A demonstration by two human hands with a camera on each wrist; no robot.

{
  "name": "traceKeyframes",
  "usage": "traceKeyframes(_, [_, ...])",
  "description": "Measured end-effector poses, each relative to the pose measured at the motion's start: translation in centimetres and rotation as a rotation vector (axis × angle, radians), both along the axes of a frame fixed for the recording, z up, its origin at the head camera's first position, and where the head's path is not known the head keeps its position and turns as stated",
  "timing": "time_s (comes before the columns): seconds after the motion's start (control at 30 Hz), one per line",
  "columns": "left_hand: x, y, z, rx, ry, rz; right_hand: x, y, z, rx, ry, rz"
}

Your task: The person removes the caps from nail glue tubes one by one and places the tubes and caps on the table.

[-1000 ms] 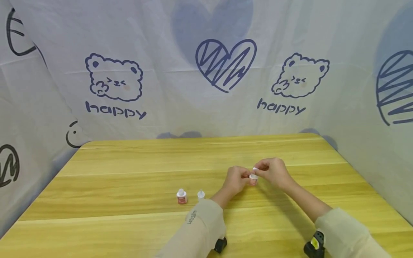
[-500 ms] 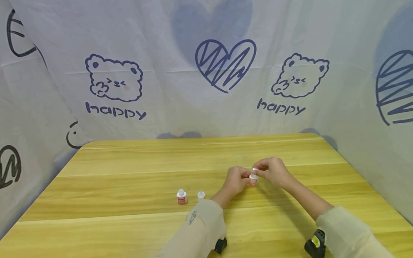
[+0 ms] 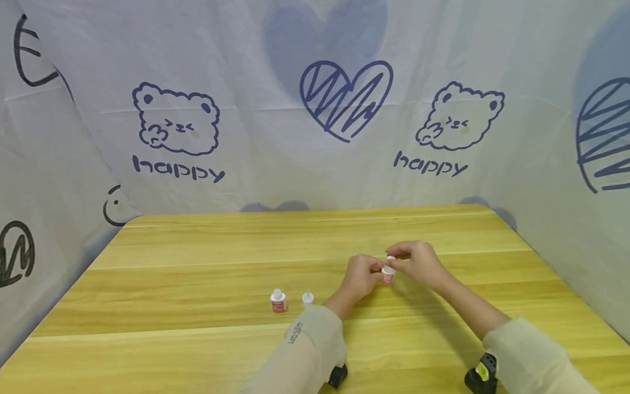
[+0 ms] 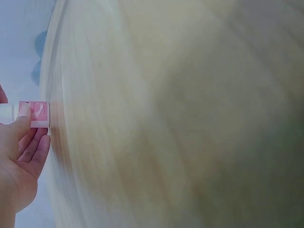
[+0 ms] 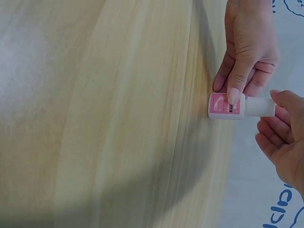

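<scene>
A small white bottle with a pink label (image 3: 388,278) (image 4: 40,114) (image 5: 225,105) stands upright on the table, right of centre in the head view. My left hand (image 3: 361,276) (image 4: 21,164) (image 5: 251,45) grips its body between thumb and fingers. From the right, my right hand (image 3: 420,264) (image 5: 290,137) pinches the white cap (image 5: 259,107) on top with thumb and fingers. In the left wrist view only a bit of the right hand shows, at the left edge.
Left of my left forearm stands a second white bottle with a red label (image 3: 278,302). Beside it is a small white piece with a thin tip (image 3: 308,298), close to the left sleeve. The wooden table (image 3: 197,273) ends at a printed white cloth (image 3: 266,164).
</scene>
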State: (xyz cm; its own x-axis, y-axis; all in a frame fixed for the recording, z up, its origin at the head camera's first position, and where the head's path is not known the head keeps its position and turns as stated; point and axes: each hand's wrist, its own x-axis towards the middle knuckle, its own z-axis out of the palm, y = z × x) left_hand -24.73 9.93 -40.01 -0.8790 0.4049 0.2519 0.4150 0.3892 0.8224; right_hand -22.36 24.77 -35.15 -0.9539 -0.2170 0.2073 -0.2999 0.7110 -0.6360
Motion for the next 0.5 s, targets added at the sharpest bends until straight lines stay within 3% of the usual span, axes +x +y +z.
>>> traceKeyframes(0.3, [0.08, 0.0, 0.01, -0.005, -0.034, 0.009, 0.15, -0.14, 0.02, 0.039, 0.068, -0.05])
traceKeyframes(0.5, [0.14, -0.04, 0.04, 0.012, -0.062, 0.007, 0.03, 0.05, 0.03, 0.048, 0.058, -0.048])
